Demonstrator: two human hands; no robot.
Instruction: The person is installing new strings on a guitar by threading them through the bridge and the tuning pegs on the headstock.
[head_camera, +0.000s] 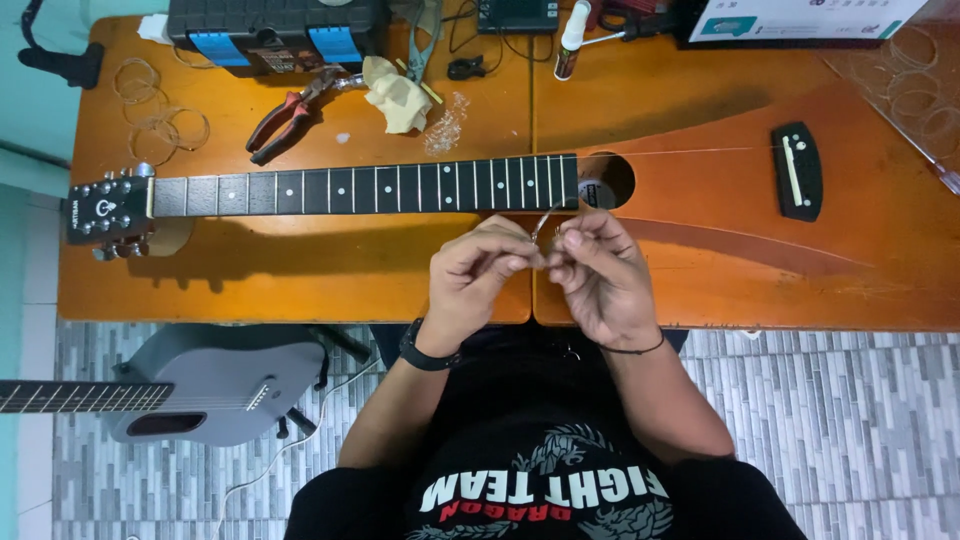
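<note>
- We see two hands together just near of the guitar neck: the left hand (478, 268) and the right hand (598, 275), fingertips almost touching each other.
- Both pinch one thin guitar string (545, 222), which curls up between them toward the sound hole; the fingers are curled, not spread.
- One orange acoustic guitar (700, 250) lies flat across the wooden table (300, 280), its headstock (108, 208) to the left and its one black bridge (798, 170) to the right.
- One string already runs from the sound hole (605, 180) to the bridge.
- On the far side of the table we count one pair of red-handled pliers (290, 115), one crumpled cream cloth (398, 95), one small white bottle (570, 38) and several coiled old strings (160, 110).
- One grey guitar (200, 390) rests on the tiled floor at the near left.
- One black watch (425, 352) sits on the left wrist; one thin cord circles the right.
</note>
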